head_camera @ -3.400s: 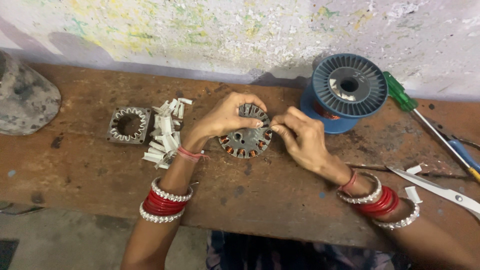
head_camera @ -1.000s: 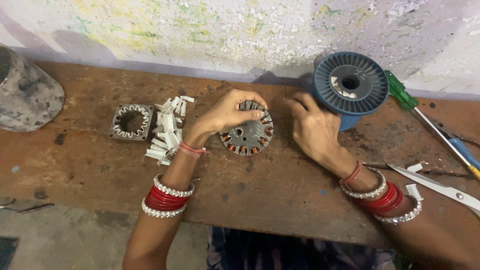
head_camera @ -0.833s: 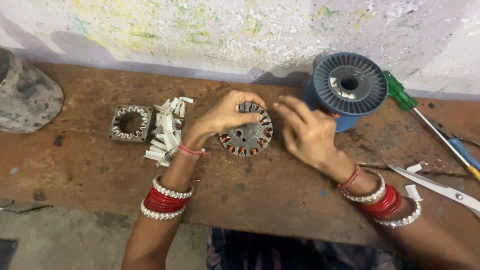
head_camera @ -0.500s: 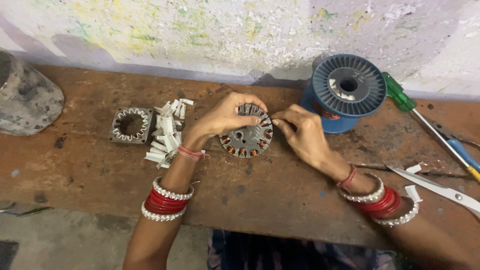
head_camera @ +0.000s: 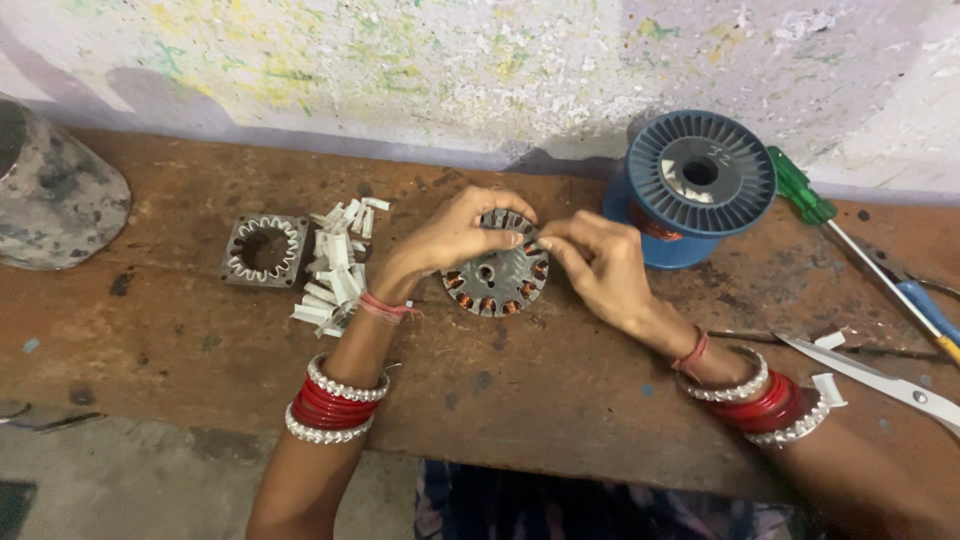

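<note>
A round grey motor stator [head_camera: 497, 276] with copper windings in its slots lies flat on the brown wooden bench [head_camera: 560, 390]. My left hand [head_camera: 455, 233] grips its upper left rim, fingers curled over the top edge. My right hand [head_camera: 598, 266] pinches at the stator's upper right rim, thumb and forefinger together; whether a wire or an insulating strip is in that pinch is too small to tell. Both wrists wear red and silver bangles.
A pile of white insulation strips [head_camera: 335, 272] and a square stator core [head_camera: 265, 250] lie to the left. A blue wire spool [head_camera: 697, 184] stands behind my right hand. A green-handled screwdriver [head_camera: 835, 225] and scissors [head_camera: 885, 377] lie at the right, a grey rounded object [head_camera: 50, 195] at the far left.
My right hand lifted off toward the blue spool about a second ago, then came back to the stator's upper right rim. The left hand has stayed on the stator.
</note>
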